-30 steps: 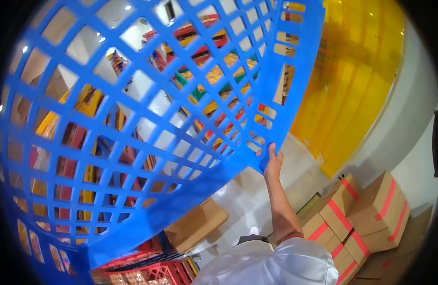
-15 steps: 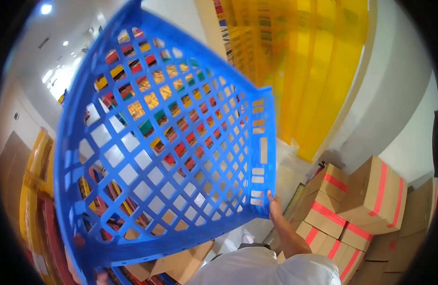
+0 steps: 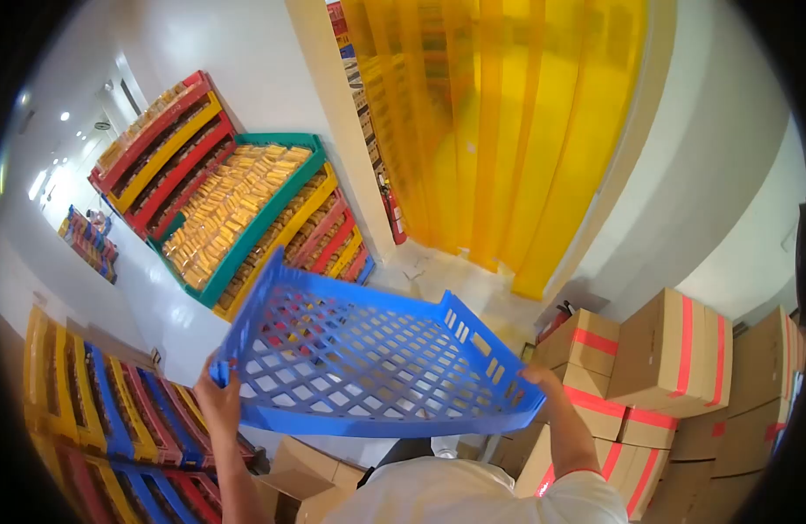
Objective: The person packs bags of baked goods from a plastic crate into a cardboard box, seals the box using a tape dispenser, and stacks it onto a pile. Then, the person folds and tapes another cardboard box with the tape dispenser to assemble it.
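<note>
A blue slatted crate [image 3: 368,426] with no goods in it is held in front of my body, low in the view. My left hand [image 3: 217,384] grips its left end. At the right end, my right hand [image 3: 539,377] is closed on the rim. Beyond the crate stands a stack of coloured trays, topped partly by a green tray [image 3: 261,229] full of small packaged items.
Cardboard boxes [image 3: 656,354] with red tape are stacked at the right. Coloured trays [image 3: 114,402] rise in stacks at the lower left. A yellow strip curtain [image 3: 508,131] hangs ahead; a fire extinguisher [image 3: 394,216] is beside it. An open cardboard box [image 3: 302,469] lies below the crate.
The blue crate has come down from high in front of the view to a lower, flatter position. My left hand now shows clearly at its left end. The view has swung left.
</note>
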{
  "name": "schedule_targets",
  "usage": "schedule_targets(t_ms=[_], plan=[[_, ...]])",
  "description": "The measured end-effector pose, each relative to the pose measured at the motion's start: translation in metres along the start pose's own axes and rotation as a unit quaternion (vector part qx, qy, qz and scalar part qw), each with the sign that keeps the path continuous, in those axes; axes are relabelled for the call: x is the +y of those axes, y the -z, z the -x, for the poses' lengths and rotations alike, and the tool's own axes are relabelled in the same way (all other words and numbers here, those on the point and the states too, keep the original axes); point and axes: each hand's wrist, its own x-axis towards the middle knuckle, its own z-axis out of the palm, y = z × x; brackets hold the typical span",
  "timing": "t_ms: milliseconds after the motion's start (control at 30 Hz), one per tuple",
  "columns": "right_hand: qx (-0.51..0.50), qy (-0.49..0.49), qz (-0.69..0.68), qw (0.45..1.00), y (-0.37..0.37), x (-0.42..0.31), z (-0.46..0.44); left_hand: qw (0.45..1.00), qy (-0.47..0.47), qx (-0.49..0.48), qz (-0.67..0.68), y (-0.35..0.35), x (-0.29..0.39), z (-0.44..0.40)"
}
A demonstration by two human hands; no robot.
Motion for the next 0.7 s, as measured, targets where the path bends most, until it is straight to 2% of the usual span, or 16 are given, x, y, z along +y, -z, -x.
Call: schedule_targets(t_ms=[33,67,100,133,167,200,233,300,367,400,433,467,500,567,633,700], plan=[[0.007,-0.005,0.001,1.000,0.018,-0.007,-0.012,0.999,-0.032,-0.016,0.007,-0.016,-0.022,-0.010],[0.006,0.003,0.115,0.993,0.039,-0.015,-0.025,0.999,-0.016,-0.032,0.022,-0.031,-0.038,-0.015],[-0.001,0.007,0.231,0.973,0.058,-0.024,-0.036,0.998,0.005,-0.048,0.036,-0.044,-0.054,-0.018],[-0.011,0.011,0.343,0.939,0.071,-0.037,-0.045,0.995,0.058,-0.076,0.012,-0.057,-0.067,-0.023],[-0.026,0.016,0.452,0.892,0.081,-0.051,-0.055,0.994,0.067,-0.079,0.015,-0.070,-0.090,-0.028],[-0.032,0.010,0.459,0.888,0.090,-0.077,-0.056,0.988,0.113,-0.094,0.049,-0.086,-0.116,-0.031],[-0.062,-0.002,0.424,0.904,0.102,-0.116,-0.051,0.978,0.159,-0.108,0.086,-0.104,-0.143,-0.036],[-0.092,-0.024,0.396,0.913,0.130,-0.198,-0.038,0.973,0.171,-0.107,0.112,-0.136,-0.198,-0.038],[-0.150,-0.218,0.194,0.945,0.147,-0.267,-0.036,0.949,0.243,-0.098,0.173,-0.159,-0.252,-0.038],[-0.153,-0.224,0.195,0.943,0.162,-0.276,-0.050,0.948,0.248,-0.102,0.173,-0.165,-0.261,-0.037],[-0.162,-0.185,0.039,0.969,0.177,-0.283,-0.064,0.938,0.291,-0.104,0.159,-0.168,-0.269,-0.038],[-0.164,-0.141,-0.118,0.969,0.184,-0.286,-0.076,0.926,0.333,-0.106,0.145,-0.171,-0.276,-0.039],[-0.163,-0.143,-0.117,0.969,0.182,-0.297,-0.088,0.925,0.334,-0.107,0.146,-0.179,-0.283,-0.039],[-0.044,0.001,-0.282,0.958,0.160,-0.318,-0.105,0.907,0.381,-0.070,0.162,-0.198,-0.300,-0.025],[0.114,0.087,-0.122,0.982,0.125,-0.314,-0.178,0.896,0.393,-0.047,0.200,-0.217,-0.315,-0.008],[0.213,0.144,0.019,0.966,0.101,-0.342,-0.226,0.887,0.401,-0.020,0.227,-0.232,-0.331,0.000]])
